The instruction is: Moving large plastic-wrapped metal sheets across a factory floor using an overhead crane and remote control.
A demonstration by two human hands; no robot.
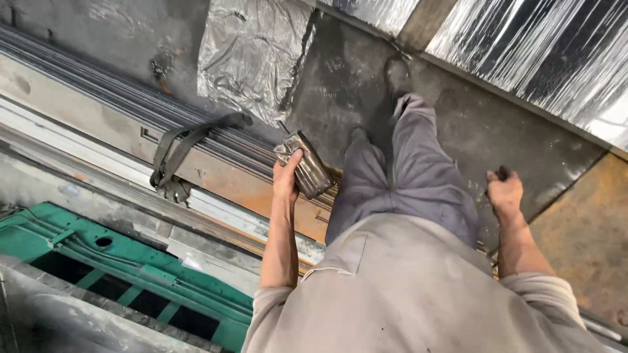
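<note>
Silvery crumpled metal block (306, 165) sits gripped in the left hand (286, 178), fingers wrapped around it, near stacked steel bars (131, 104); the right hand (504, 193) is fisted.

This looks like a metal workshop or factory floor. The concrete floor (366, 78) is dark, dirty and stained. Long steel bars (131, 98) lie in a stack, with a grey lifting strap (180, 147) around them. A green metal frame (150, 274) sits low beside them. Shiny crinkled plastic sheeting (252, 49) covers things at the top. A rusty steel plate (589, 229) lies on the ground.
</note>
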